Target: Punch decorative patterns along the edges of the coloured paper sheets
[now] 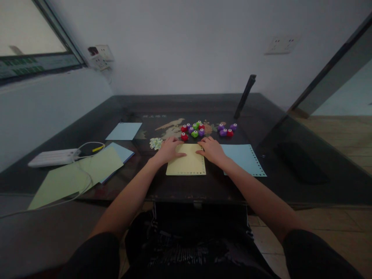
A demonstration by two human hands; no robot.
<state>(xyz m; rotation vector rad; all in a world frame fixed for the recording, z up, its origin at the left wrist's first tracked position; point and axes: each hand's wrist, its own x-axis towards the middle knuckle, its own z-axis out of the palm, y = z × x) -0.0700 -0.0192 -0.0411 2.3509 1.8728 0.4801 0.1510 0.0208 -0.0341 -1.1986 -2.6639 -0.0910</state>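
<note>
A pale yellow sheet [186, 166] with punched holes along its right and near edges lies on the dark table in front of me. My left hand [169, 150] rests on its upper left corner, fingers stretched forward and thumb apart on the paper. At the upper right corner, my right hand [213, 149] lies in the same way, fingers and thumb apart. A light blue punched sheet [244, 159] is partly under my right forearm. Just beyond the hands sits a cluster of small red, green and purple pieces [194, 133] with white round tops.
Several purple and red pieces [223, 133] stand farther right. A black upright stick [245, 96] rises behind them. Leftward lie a blue sheet [124, 131], pale green sheets [78, 172] with a cable across them, and a white power strip [54, 157]. A dark flat object [302, 162] lies far right.
</note>
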